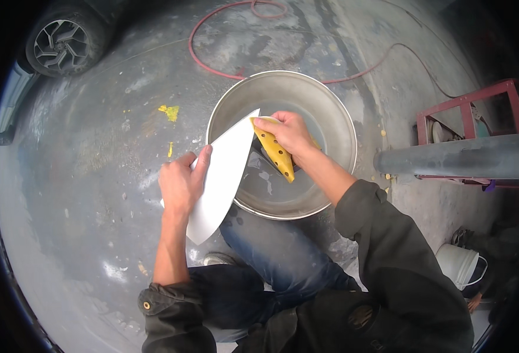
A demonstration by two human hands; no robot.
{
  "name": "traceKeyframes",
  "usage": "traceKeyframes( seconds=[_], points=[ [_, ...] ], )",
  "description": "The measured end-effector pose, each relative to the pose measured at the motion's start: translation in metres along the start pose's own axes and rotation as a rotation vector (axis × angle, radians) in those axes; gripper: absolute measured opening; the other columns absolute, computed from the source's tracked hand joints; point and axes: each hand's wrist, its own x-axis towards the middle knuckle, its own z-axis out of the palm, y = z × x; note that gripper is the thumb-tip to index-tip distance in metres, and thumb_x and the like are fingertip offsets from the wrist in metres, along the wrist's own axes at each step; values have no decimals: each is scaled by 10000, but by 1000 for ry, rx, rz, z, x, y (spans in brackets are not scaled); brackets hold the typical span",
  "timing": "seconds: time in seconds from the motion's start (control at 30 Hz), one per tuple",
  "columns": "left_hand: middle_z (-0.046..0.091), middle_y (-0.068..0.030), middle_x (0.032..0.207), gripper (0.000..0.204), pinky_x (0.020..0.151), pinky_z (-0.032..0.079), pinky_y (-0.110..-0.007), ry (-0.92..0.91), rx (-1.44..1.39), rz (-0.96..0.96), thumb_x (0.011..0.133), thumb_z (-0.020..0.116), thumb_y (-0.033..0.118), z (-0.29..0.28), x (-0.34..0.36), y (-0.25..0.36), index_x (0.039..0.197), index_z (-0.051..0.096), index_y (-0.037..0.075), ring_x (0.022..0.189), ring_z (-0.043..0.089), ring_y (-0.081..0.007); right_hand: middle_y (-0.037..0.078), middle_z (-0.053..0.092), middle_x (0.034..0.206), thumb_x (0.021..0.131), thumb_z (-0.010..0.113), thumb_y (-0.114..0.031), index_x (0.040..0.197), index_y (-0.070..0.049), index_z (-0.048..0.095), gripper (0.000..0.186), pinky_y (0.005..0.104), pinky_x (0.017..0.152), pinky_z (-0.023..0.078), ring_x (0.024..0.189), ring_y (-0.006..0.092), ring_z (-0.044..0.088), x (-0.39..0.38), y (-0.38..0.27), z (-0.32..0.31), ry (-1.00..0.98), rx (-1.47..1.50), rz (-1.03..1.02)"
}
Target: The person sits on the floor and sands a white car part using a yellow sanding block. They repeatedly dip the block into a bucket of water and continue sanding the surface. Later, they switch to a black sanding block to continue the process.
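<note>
Gripping left hand point(184, 179): white panel point(221, 182) stretching between both hands, thumb on top.
Right hand point(292, 134): pinches holed yellow sheet point(276, 154) at the panel's far tip.
Basin point(229, 109): below right hand.

The light is soft and rather greyish. The white sheet point(223, 176) looks very bright, while the dark right sleeve point(412, 253) loses detail in shadow. Pale reflections shine inside the basin point(297, 91). Near the black rim, the floor point(83, 188) appears curved and less sharp.
</note>
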Motion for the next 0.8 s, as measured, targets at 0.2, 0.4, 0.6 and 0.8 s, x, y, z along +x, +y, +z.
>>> traceKeyframes(
  seconds=[0.2, 0.4, 0.6, 0.8],
  points=[
    [599, -194, 544, 594, 610, 510, -454, -45, 6, 21, 933, 657, 572, -8, -3, 9, 727, 743, 22, 548, 623, -383, 86, 698, 685, 839, 833, -249, 748, 17, 691, 315, 313, 595, 500, 627, 125, 637, -43, 36, 19, -16, -274, -333],
    [604, -212, 561, 553, 568, 493, -429, -16, -8, 41, 947, 683, 507, -2, -5, 3, 773, 745, -13, 503, 614, -345, 87, 695, 681, 851, 838, -265, 745, 26, 683, 346, 301, 583, 493, 609, 107, 625, -29, 13, 5, -87, -184, -178],
    [616, -186, 556, 589, 613, 520, -452, -50, 22, 14, 932, 651, 572, -6, -5, 11, 741, 754, 24, 565, 644, -382, 67, 680, 655, 832, 836, -246, 763, 13, 703, 299, 305, 586, 480, 611, 104, 613, -48, 18, 7, -187, -366, -268],
    [595, -222, 556, 588, 564, 487, -432, -19, 10, 55, 944, 677, 528, -4, -6, 11, 739, 732, -20, 506, 600, -370, 53, 691, 661, 830, 840, -226, 737, 9, 702, 288, 293, 569, 478, 597, 100, 608, -67, 30, 14, -208, -376, -337]
  ],
)
